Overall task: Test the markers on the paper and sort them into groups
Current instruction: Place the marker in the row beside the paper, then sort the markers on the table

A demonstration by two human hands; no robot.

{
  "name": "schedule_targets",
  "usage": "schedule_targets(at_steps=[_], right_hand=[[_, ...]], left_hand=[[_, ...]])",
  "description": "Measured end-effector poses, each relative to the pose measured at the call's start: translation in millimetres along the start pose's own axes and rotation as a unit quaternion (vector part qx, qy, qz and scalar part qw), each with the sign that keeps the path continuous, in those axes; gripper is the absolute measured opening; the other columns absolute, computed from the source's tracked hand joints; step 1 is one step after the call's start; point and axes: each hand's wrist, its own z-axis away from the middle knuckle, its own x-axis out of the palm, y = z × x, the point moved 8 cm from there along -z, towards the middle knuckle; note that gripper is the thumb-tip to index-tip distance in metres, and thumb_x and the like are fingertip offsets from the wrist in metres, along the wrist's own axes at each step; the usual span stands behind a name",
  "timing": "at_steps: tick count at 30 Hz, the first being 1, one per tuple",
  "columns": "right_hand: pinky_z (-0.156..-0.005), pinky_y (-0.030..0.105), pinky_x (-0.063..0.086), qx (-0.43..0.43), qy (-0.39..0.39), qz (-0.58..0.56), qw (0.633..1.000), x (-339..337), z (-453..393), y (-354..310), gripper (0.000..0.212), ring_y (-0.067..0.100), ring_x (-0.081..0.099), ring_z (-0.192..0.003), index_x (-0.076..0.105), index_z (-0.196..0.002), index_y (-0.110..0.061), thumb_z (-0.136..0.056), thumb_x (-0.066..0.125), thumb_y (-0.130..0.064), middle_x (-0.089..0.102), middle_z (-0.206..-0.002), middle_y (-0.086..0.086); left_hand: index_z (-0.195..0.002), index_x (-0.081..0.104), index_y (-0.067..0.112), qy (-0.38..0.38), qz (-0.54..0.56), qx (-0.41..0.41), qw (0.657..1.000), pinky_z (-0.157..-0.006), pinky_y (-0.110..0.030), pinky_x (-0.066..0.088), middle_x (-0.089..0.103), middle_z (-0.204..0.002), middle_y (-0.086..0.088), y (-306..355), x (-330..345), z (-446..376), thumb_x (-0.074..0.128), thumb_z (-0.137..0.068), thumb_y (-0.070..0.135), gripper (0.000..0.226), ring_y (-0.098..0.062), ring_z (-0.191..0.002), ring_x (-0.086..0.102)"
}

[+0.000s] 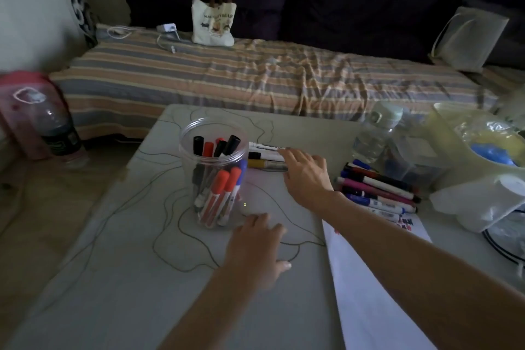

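A clear plastic jar (215, 133) stands mid-table with several red, black and blue markers upright in it. Behind it, three markers (265, 156) lie side by side. My right hand (305, 172) reaches over them, its fingertips touching their right ends. A second group of several markers (377, 187) lies to the right, above a white sheet of paper (369, 278) with red scribbles near its top. My left hand (257, 246) rests flat on the table just in front of the jar, fingers relaxed, holding nothing.
A water bottle (375, 133), a clear box and plastic bags (483, 156) crowd the table's right side. The table (113, 278) bears drawn wavy lines. A striped couch with a tote bag (213, 20) stands behind; a dark bottle (56, 133) sits on the floor at left.
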Motion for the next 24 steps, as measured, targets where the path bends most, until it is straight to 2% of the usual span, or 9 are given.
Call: schedule_targets(at_steps=[5,8,10,12,14,17,20,24], right_hand=[[-0.096,0.045,0.032,0.053,-0.007,0.044,0.998,3,-15,7,0.040,0.026,0.047,-0.121,0.044,-0.135,-0.024,-0.096,0.050,-0.025,0.053,-0.131,0.002],[-0.095,0.044,0.033,0.037,0.021,0.052,0.998,3,-11,6,0.042,0.026,0.045,-0.118,0.052,-0.133,-0.024,-0.093,0.055,-0.037,0.050,-0.128,0.004],[-0.101,0.046,0.031,0.017,0.017,0.059,0.998,7,-12,4,0.047,0.025,0.040,-0.125,0.045,-0.139,-0.029,-0.094,0.054,-0.041,0.042,-0.137,0.003],[-0.108,0.053,0.024,0.007,-0.031,0.055,0.998,19,-16,4,0.053,0.022,0.028,-0.138,0.033,-0.145,-0.033,-0.097,0.048,-0.046,0.029,-0.151,-0.001],[-0.111,0.059,0.018,0.007,-0.074,0.038,0.997,29,-18,2,0.055,0.020,0.021,-0.144,0.024,-0.148,-0.035,-0.098,0.043,-0.049,0.025,-0.155,-0.005],[-0.112,0.058,0.018,-0.004,-0.041,0.030,0.999,26,-12,-2,0.050,0.020,0.030,-0.140,0.035,-0.142,-0.032,-0.096,0.048,-0.047,0.037,-0.148,-0.005],[-0.111,0.056,0.021,-0.023,0.000,0.046,0.999,21,-4,-2,0.048,0.022,0.036,-0.136,0.044,-0.137,-0.029,-0.093,0.055,-0.046,0.040,-0.146,-0.003],[-0.101,0.051,0.030,-0.060,0.026,0.034,0.997,20,2,-9,0.046,0.026,0.048,-0.123,0.058,-0.127,-0.030,-0.083,0.070,-0.038,0.052,-0.134,-0.001]], left_hand=[[-0.138,0.039,0.026,0.012,0.002,0.005,1.000,-0.107,-0.036,0.032,0.027,-0.149,0.000,-1,-1,1,0.061,-0.087,0.051,0.061,-0.023,-0.136,0.026],[-0.135,0.040,0.024,0.004,-0.007,-0.002,1.000,-0.106,-0.037,0.033,0.030,-0.146,-0.002,0,0,-1,0.062,-0.087,0.049,0.059,-0.024,-0.135,0.027],[-0.134,0.041,0.023,0.000,-0.010,-0.005,1.000,-0.106,-0.038,0.033,0.031,-0.144,-0.003,1,0,-2,0.062,-0.087,0.048,0.057,-0.025,-0.134,0.028],[-0.134,0.041,0.022,-0.002,-0.007,-0.004,1.000,-0.106,-0.038,0.033,0.031,-0.144,-0.004,2,1,-2,0.062,-0.087,0.047,0.057,-0.025,-0.134,0.028],[-0.134,0.041,0.022,0.000,-0.004,-0.004,1.000,-0.106,-0.038,0.032,0.031,-0.145,-0.004,2,0,0,0.063,-0.087,0.047,0.058,-0.026,-0.135,0.027],[-0.135,0.040,0.022,-0.006,-0.007,-0.005,1.000,-0.107,-0.038,0.032,0.030,-0.146,-0.004,0,1,0,0.062,-0.087,0.047,0.059,-0.026,-0.135,0.027],[-0.135,0.040,0.021,-0.013,-0.023,-0.006,1.000,-0.105,-0.039,0.033,0.032,-0.143,-0.005,2,0,-2,0.062,-0.087,0.048,0.060,-0.026,-0.133,0.029],[-0.134,0.041,0.021,-0.007,-0.038,-0.009,0.999,-0.103,-0.039,0.034,0.035,-0.140,-0.005,3,0,-2,0.063,-0.085,0.050,0.061,-0.026,-0.131,0.032]])
